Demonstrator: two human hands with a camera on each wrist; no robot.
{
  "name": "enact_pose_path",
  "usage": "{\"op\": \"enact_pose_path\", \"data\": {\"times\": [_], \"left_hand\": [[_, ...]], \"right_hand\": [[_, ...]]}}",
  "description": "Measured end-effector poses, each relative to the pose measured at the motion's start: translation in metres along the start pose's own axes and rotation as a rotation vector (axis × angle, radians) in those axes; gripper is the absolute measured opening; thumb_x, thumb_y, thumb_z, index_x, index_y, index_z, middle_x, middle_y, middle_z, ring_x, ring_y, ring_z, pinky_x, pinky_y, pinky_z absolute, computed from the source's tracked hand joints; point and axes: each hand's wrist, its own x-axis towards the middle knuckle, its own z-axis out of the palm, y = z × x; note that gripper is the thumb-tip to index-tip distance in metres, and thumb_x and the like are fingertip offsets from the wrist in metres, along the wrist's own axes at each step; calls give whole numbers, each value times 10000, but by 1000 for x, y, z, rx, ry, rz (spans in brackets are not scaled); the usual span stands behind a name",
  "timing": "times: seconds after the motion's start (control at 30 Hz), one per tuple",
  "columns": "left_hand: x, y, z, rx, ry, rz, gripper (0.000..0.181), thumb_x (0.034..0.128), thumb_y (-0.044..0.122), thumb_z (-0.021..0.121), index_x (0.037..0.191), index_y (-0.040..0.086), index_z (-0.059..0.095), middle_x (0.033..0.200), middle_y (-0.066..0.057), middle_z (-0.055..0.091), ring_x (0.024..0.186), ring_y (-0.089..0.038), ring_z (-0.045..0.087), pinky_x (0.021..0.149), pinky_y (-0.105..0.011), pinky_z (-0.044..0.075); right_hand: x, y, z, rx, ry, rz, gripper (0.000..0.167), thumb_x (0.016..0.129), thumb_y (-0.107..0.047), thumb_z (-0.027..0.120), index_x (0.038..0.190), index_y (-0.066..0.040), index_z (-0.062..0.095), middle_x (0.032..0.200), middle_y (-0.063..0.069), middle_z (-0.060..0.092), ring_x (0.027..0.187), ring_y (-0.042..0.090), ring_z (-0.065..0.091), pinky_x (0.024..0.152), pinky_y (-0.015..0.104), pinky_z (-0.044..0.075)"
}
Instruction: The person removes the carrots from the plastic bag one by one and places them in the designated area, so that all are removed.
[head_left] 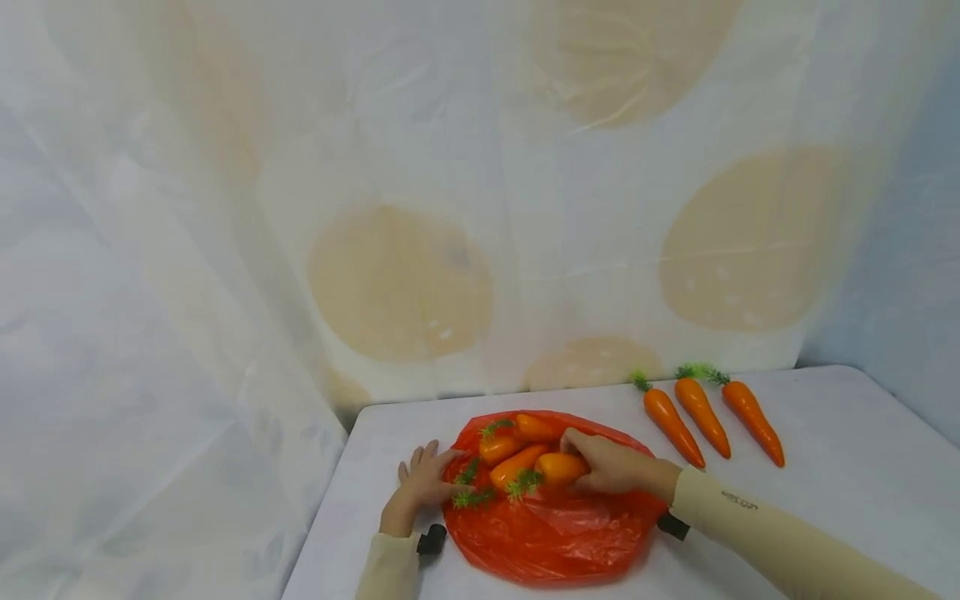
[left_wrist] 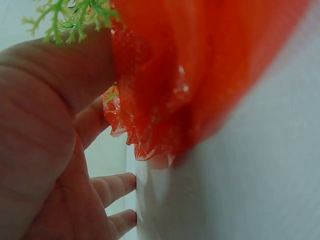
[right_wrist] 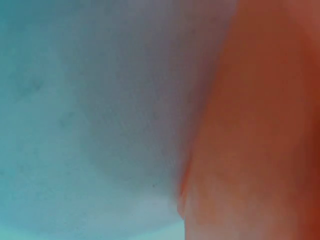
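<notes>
A red plastic bag [head_left: 555, 542] lies spread on the table with several orange carrots on it, their green leafy tops toward the left. My right hand [head_left: 618, 465] grips the thick-looking end of one carrot [head_left: 561, 468] between thumb and fingers. At the bag's left edge, my left hand [head_left: 426, 482] has its fingers spread, thumb and forefinger against the plastic. In the left wrist view, the thumb [left_wrist: 65, 65] lies beside the crumpled bag edge [left_wrist: 160, 125], under green leaves [left_wrist: 75, 20]. The right wrist view is blurred, with a reddish-orange surface filling its right side.
Three more carrots [head_left: 701, 417] lie side by side at the back right of the white table [head_left: 847, 500]. A pale curtain with tan round shapes [head_left: 405, 283] hangs behind the table. Dark wrist devices [head_left: 432, 540] sit by both wrists.
</notes>
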Motion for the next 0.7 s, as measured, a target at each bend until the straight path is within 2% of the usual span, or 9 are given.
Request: {"op": "enact_pose_path", "data": {"times": [0.23, 0.37, 0.57, 0.7], "left_hand": [[0, 1, -1, -6, -7, -5, 639, 748, 487, 809, 1330, 324, 603, 1583, -199, 290, 1444, -491, 165, 1097, -786, 29], [-1, 2, -3, -2, -3, 2, 633, 756, 485, 804, 1333, 322, 601, 1584, -202, 285, 1446, -490, 161, 1100, -783, 25], [-1, 1, -1, 0, -4, 0, 651, 749, 497, 806, 1337, 313, 597, 1581, -202, 287, 1443, -490, 164, 1097, -785, 32], [0, 0, 0, 3, -6, 4, 647, 753, 504, 801, 1336, 311, 596, 1584, -198, 284, 1445, -483, 161, 1098, -784, 27]], "right_hand": [[1, -8, -3, -9, 84, -44, 449, 874, -212, 763, 1274, -244, 561, 1186, -113, 613, 1005, 82, 569, 901, 296, 542], [3, -12, -5, -11, 144, -102, 424, 882, -281, 754, 1274, -237, 599, 1171, -129, 631, 971, 58, 577, 868, 259, 540], [5, -26, -13, 86, 149, -123, 395, 914, -339, 709, 1275, -274, 562, 1139, -127, 638, 954, 76, 590, 865, 230, 543], [6, -39, -24, 141, 179, -143, 418, 925, -335, 695, 1297, -227, 538, 1152, -43, 655, 933, 103, 608, 830, 234, 555]]}}
